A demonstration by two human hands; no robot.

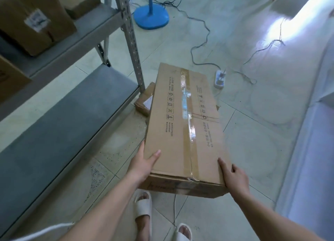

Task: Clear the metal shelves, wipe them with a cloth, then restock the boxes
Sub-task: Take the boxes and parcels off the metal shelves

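I have both hands on the long cardboard box point(182, 125). My left hand point(144, 162) grips its near left corner: the thumb lies flat on the top face, and the fingers run along the side edge and under it. My right hand point(234, 175) grips the near right corner the same way, with the thumb on top and the fingers curled round the edge. Neither hand is spread wide; each is closed on cardboard.

The box runs away from my hands, lengthwise. It is plain brown, sealed down the middle with a glossy strip of clear tape, with rows of small handling symbols and print on either side of the tape. Its near end sits above my pale sandal point(142, 207).

Beyond my left hand, partly under the box's far left edge, a small flat parcel point(144, 100) lies on the tiled floor point(253, 150).

To the left of my left hand is the metal rack: the grey lower shelf point(63, 117), and above it the upper shelf point(86, 34) carrying a large taped carton point(36, 23) with a white label and a smaller box point(81, 4) behind it. Another carton point(10, 78) shows at the left edge.

Far ahead of my right hand, a power strip point(220, 78) and cables lie on the floor; a blue stand base point(151, 17) sits further off.
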